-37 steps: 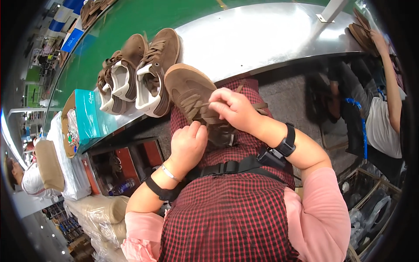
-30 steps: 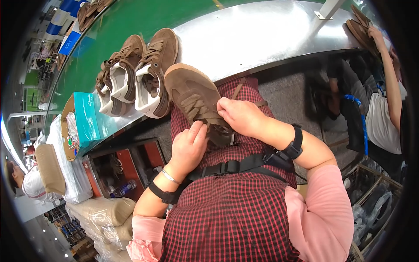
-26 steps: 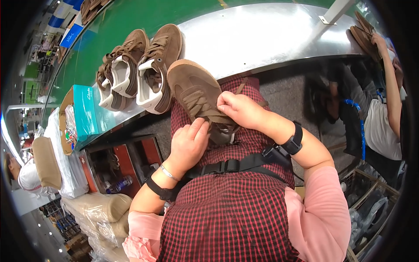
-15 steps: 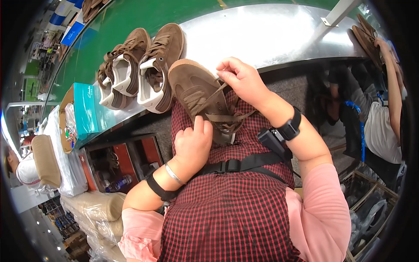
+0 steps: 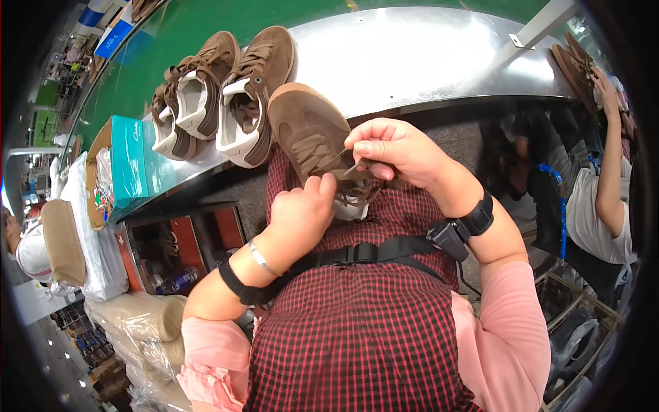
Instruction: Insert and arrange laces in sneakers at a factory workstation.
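A brown suede sneaker (image 5: 305, 123) with a tan sole rests on my lap, toe pointing away from me and against the bench edge. Its flat brown shoelace (image 5: 355, 168) is threaded across the upper. My right hand (image 5: 405, 154) pinches a length of lace above the shoe's right side. Close by, my left hand (image 5: 302, 213) is closed at the sneaker's opening, with lace at its fingertips. The two hands nearly meet, hiding part of the tongue and collar. On the bench beyond stand several brown and white sneakers (image 5: 257, 75), the nearest beside this one.
A shiny metal bench top (image 5: 384, 55) borders a green surface (image 5: 329, 17). To the left are a teal box (image 5: 130, 161), red-sided compartments (image 5: 189, 244) and plastic-wrapped beige rolls (image 5: 137, 319). A person's arm (image 5: 607, 158) at right holds another brown shoe (image 5: 573, 72).
My right hand has come down and inward with the lace, toward my left hand. My left hand has shifted slightly toward the shoe's opening.
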A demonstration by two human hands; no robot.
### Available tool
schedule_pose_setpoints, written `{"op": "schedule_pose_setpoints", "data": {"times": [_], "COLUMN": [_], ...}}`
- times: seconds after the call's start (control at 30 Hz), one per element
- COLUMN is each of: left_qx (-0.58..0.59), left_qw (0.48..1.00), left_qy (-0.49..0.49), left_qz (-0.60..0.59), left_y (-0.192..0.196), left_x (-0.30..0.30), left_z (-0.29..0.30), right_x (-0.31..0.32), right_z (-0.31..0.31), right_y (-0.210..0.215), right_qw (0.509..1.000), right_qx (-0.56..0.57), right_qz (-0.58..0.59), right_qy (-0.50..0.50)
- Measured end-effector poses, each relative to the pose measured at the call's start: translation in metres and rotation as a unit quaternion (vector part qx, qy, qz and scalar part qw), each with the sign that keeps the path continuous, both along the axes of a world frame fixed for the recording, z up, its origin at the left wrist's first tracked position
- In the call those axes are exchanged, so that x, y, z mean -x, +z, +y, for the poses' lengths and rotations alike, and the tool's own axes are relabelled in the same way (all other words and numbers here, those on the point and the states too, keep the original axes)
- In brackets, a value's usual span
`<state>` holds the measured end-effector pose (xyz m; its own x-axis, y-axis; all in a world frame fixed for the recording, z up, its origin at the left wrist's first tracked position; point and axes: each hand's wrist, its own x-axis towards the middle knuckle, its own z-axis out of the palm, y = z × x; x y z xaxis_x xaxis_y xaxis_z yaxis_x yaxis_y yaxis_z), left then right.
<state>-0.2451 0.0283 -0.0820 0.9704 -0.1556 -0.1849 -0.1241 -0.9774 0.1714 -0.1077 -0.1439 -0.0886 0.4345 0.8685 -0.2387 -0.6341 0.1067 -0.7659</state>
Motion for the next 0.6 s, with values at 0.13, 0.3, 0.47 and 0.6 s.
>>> {"op": "schedule_pose_setpoints", "data": {"times": [0.13, 0.3, 0.47, 0.6], "left_qx": [-0.064, 0.211, 0.265, 0.209], "left_qw": [0.996, 0.975, 0.947, 0.941], "left_qy": [-0.028, 0.034, -0.012, -0.102], "left_qz": [-0.054, -0.057, -0.183, -0.246], "left_y": [-0.017, -0.021, -0.036, -0.037], "left_x": [-0.003, -0.002, 0.01, 0.009], "left_z": [0.004, 0.015, 0.02, 0.023], "right_x": [0.007, -0.002, 0.004, 0.014], "right_z": [-0.002, -0.007, 0.031, 0.042], "right_y": [-0.009, -0.01, -0.006, -0.022], "right_qw": [0.999, 0.999, 0.94, 0.808], "right_qx": [-0.015, 0.008, 0.097, 0.081], "right_qz": [0.03, -0.045, -0.327, -0.583], "right_qy": [-0.009, -0.028, 0.017, 0.028]}}
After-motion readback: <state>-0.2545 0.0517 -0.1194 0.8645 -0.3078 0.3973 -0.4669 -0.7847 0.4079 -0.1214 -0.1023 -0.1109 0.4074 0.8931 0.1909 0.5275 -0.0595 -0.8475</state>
